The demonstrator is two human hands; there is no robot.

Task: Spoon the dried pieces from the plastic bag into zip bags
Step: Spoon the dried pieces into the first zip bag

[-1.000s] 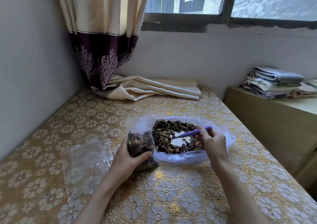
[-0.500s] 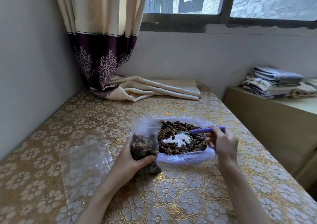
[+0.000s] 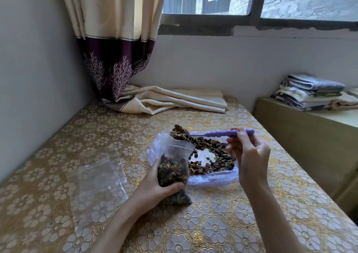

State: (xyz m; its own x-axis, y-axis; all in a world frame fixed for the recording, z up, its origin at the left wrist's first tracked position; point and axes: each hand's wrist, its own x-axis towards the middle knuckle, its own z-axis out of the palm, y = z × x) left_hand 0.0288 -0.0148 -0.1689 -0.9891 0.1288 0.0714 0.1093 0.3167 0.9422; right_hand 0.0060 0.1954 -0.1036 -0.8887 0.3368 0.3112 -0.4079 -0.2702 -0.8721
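Note:
My left hand [image 3: 155,186] grips a small clear zip bag [image 3: 174,167], upright on the table and about half full of dark dried pieces. My right hand [image 3: 247,152] pinches the purple handle of a spoon [image 3: 228,133]. The spoon's bowl, heaped with dried pieces [image 3: 179,132], hovers just above the zip bag's open mouth. Behind the zip bag lies the open plastic bag [image 3: 211,179] with more dried pieces [image 3: 211,155] spread inside it.
Several empty clear zip bags [image 3: 95,183] lie flat to the left on the gold floral tablecloth [image 3: 213,223]. A curtain's end [image 3: 174,101] is heaped at the table's far side. Folded cloths [image 3: 313,91] sit on a low cabinet at the right. A wall runs along the left.
My right hand lifted the spoon out of the plastic bag with a load of pieces and carried it left, above the zip bag's mouth. My left hand kept hold of the zip bag.

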